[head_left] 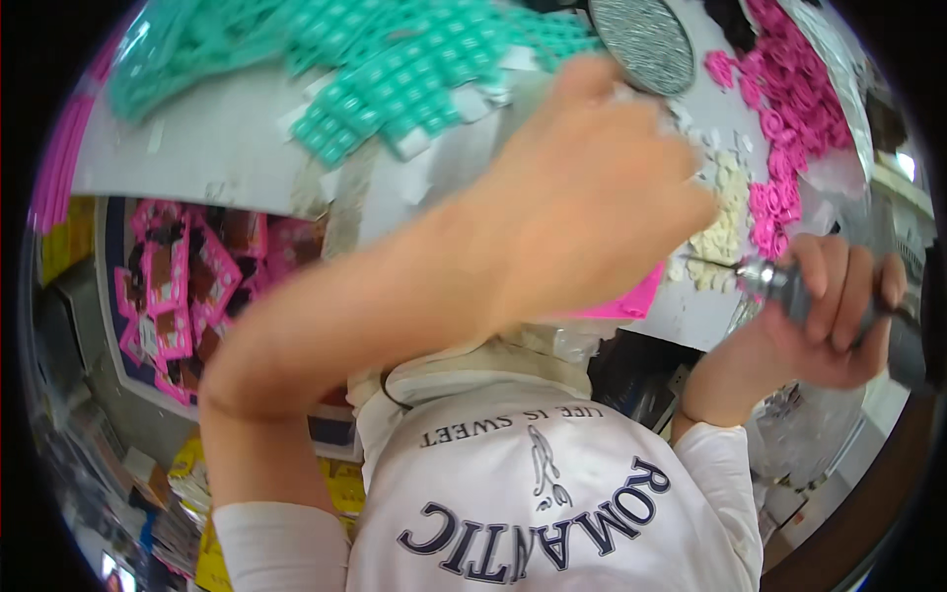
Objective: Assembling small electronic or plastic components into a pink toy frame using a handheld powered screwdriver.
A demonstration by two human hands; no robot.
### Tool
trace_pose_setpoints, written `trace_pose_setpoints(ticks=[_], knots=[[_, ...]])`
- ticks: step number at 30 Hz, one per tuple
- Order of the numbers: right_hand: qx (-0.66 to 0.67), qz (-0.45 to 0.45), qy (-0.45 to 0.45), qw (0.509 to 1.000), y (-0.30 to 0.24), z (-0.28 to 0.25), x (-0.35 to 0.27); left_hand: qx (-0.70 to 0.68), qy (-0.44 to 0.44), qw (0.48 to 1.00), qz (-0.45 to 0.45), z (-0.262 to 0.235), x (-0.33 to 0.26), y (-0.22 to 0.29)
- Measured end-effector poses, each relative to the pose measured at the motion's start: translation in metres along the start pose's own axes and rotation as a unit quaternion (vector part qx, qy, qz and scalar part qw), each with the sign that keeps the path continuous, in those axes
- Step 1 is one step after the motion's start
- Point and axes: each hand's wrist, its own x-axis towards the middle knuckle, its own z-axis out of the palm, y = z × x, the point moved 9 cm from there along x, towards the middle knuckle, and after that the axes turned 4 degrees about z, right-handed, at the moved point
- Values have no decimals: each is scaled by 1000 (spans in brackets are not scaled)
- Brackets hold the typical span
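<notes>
My left hand is raised over the grey worktable, blurred by motion, its fingers curled over a flat bright pink piece whose edge shows beneath the palm. My right hand grips a grey pen-like power tool with a thin metal tip pointing left toward a pile of small cream pieces. Whether the left hand actually holds the pink piece I cannot tell.
Teal gridded plastic pieces are heaped at the table's far side. Pink rings lie at the right, beside a round grey mesh disc. A bin of pink frames sits below the table at left.
</notes>
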Motion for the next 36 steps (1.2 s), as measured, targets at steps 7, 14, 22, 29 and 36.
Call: trace_pose_setpoints(ticks=[7, 14, 22, 29, 36], knots=[[20, -64, -114, 991, 1, 27, -18, -175, 48, 963, -199, 10, -61, 9], [-26, -39, -110, 993, 6, 25, -20, -182, 11, 962, -203, 21, -54, 12], [-79, -15, -100, 992, 11, 21, -26, -51, -6, 988, -144, 24, -40, 23], [-163, 24, 32, 986, 36, 10, -20, -19, -109, 991, -77, 43, -29, 13], [-163, -37, -33, 985, 57, 8, -27, 57, -114, 991, -30, 52, -29, 17]])
